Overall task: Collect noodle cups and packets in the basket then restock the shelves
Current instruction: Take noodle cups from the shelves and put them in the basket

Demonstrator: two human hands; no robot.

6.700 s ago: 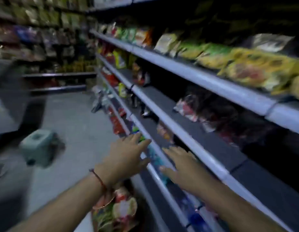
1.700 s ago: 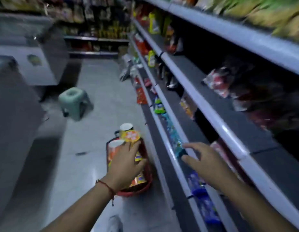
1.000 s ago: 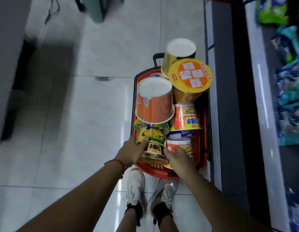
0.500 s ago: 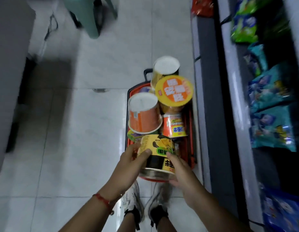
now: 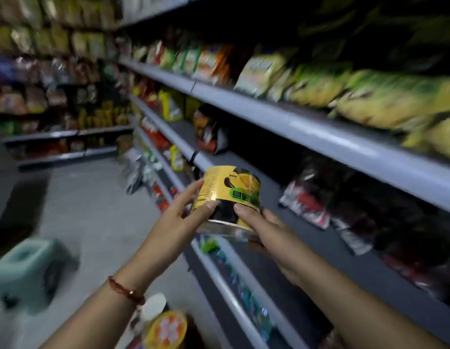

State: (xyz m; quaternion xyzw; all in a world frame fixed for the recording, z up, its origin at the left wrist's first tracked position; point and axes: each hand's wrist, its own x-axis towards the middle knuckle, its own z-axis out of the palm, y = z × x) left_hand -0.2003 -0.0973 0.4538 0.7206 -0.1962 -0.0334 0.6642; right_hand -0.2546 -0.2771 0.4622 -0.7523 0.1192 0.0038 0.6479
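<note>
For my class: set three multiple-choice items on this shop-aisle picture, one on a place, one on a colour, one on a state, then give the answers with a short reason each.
1. Where is the noodle cup?
A. on the floor
B. held up in front of the shelves
C. on the stool

2. What colours is its wrapper?
A. yellow and black
B. blue and white
C. all red

3. How do the hands stand?
A. both hang free
B. only the left hand holds the cup
C. both grip the cup

Answers:
1 B: the cup is in the air beside the grey shelf, not resting on it.
2 A: yellow above, a black band below, with a small green label.
3 C: the left hand and the right hand each curl a thumb and fingers round its sides.
</note>
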